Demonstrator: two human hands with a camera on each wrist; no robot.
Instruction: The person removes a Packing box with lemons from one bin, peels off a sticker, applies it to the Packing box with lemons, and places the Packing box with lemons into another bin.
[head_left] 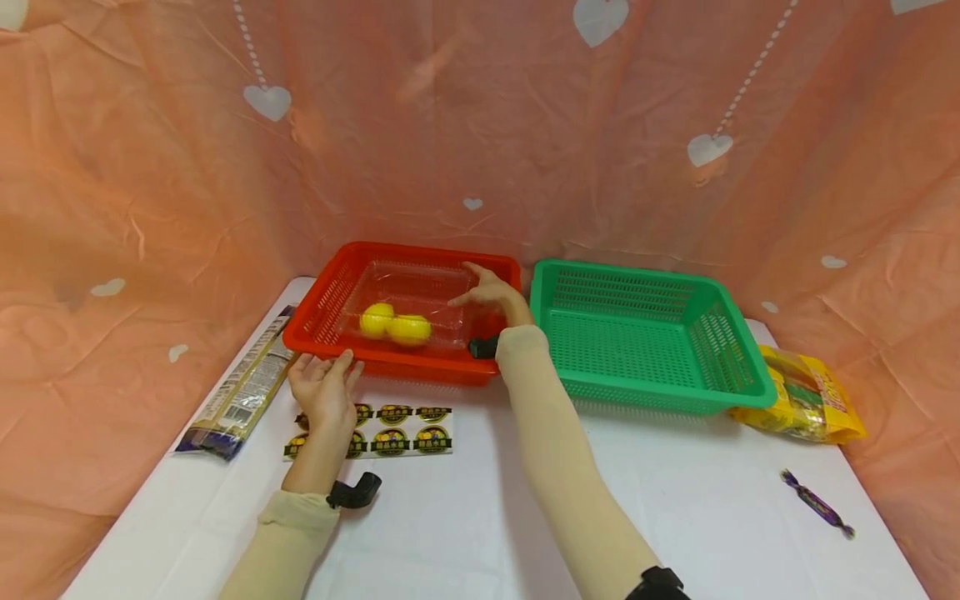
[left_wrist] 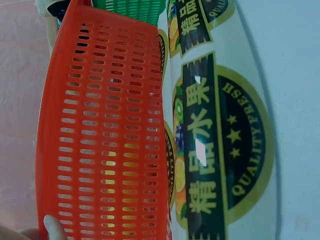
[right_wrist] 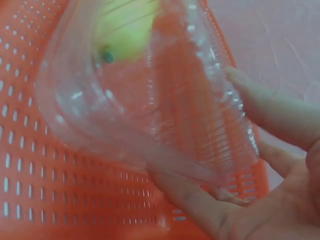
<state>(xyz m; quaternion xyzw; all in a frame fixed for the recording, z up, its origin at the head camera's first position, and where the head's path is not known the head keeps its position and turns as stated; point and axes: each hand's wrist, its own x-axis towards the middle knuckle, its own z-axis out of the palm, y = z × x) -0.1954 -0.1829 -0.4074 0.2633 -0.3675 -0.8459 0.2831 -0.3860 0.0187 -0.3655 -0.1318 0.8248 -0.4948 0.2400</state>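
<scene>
A clear plastic box (head_left: 420, 275) holding two yellow lemon-like fruits (head_left: 409, 330) lies inside a red basket (head_left: 397, 367). My right hand (head_left: 495, 296) is at the box's right end, thumb and fingers spread wide. In the right wrist view its fingertips (right_wrist: 235, 80) meet the edges of the clear box (right_wrist: 175, 115); the palm stays apart from it. My left hand (head_left: 326, 387) has its palm turned up below the basket's front left rim. One left fingertip (left_wrist: 54, 227) touches the red rim in the left wrist view.
A sheet of round fruit stickers (head_left: 390, 437) lies before the red basket. To the right stand a green basket (head_left: 637, 392) and a yellow packet (head_left: 817, 400). A wrapped candy (head_left: 817, 504) lies front right, and a long plastic package (head_left: 240, 383) on the left.
</scene>
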